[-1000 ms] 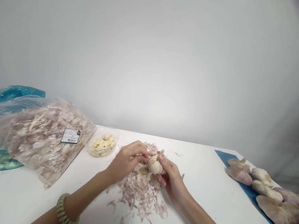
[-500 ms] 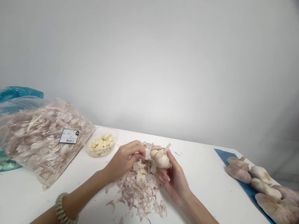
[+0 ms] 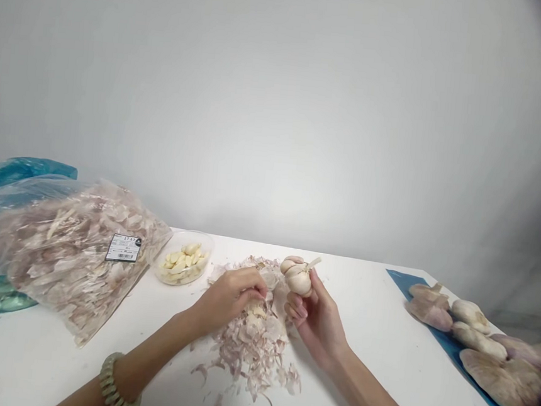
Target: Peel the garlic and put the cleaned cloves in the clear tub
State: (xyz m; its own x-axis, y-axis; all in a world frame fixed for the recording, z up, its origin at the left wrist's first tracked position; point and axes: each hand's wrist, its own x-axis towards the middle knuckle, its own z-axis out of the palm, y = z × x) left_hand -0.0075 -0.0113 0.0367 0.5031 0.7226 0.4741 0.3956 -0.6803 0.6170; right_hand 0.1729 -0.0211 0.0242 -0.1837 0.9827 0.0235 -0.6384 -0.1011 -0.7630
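A sheer blue-green plastic [image 3: 41,167] shows at the far left, behind and under a clear bag [image 3: 87,244] stuffed with papery garlic skins. The bag lies on the white table [image 3: 371,351], and a printed label [image 3: 123,248] sits on its front. A beaded bracelet [image 3: 115,384] circles the left wrist. Just beside the bag stands a clear tub [image 3: 206,240] with pale peeled cloves [image 3: 184,260] in it. Next comes the left hand [image 3: 232,291], low over the heap, its fingers curled and the thumb near the fingertips; I cannot tell whether they meet or pinch a scrap of skin. The heap [image 3: 253,343] of loose skins spreads below and between the hands. Above its right side, the bulb [image 3: 299,277] is held up off the table, cloves bulging, stem tilted up to the right. The right hand [image 3: 321,324] grips it with thumb and fingers. Well apart at the far right, several unpeeled bulbs [image 3: 479,341] rest on a blue sheet [image 3: 400,284].
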